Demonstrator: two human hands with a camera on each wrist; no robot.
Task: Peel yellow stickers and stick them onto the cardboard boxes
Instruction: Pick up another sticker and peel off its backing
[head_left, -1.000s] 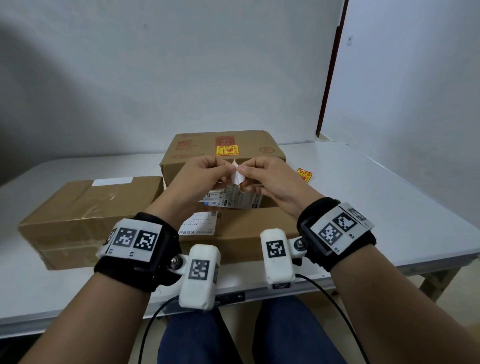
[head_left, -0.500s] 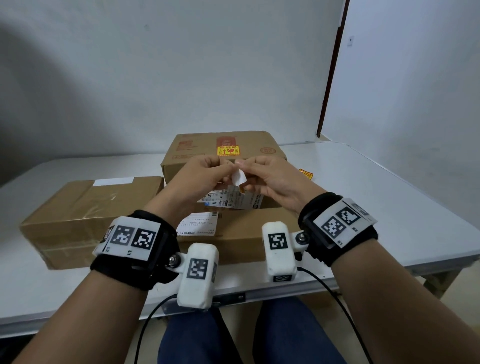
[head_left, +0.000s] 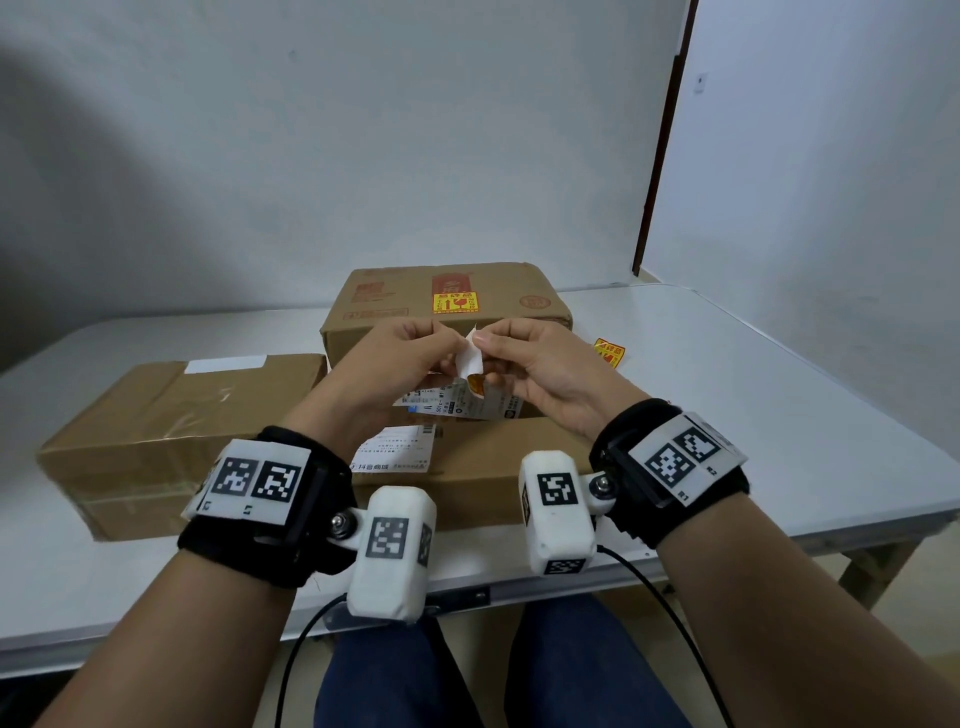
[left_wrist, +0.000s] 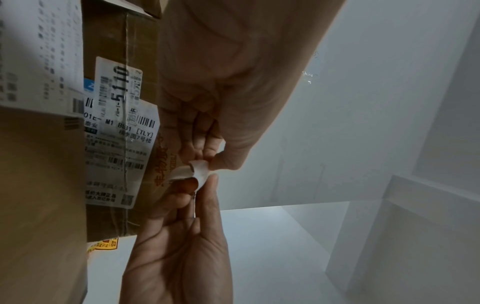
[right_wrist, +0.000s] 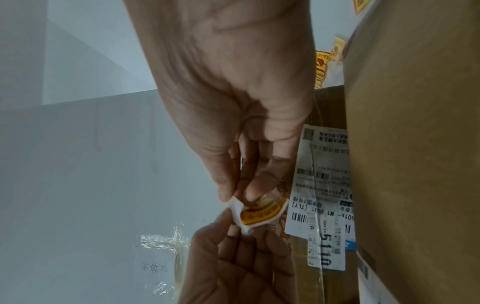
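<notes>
A curled yellow sticker (right_wrist: 262, 214) was pinched between left hand (head_left: 395, 364) and right hand (head_left: 540, 369) fingertips, backing seemingly half-peeled, above the cardboard box (head_left: 493, 457).

Yellow sticker (head_left: 474, 382) on curled white backing (head_left: 470, 356), held above near cardboard box (head_left: 498, 457). Far cardboard box (head_left: 447, 301) bears stuck yellow sticker (head_left: 455, 302).

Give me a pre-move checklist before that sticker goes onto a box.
1. Left hand pinches the sticker: ok.
2. Right hand pinches it too: ok.
3. Backing fully off: not ok, yellow face curls against white paper.
4. Far box already carries a yellow sticker: ok.
5. Left box top shows no yellow sticker: ok as a target.
6. Spare sticker on the table: ok.
</notes>
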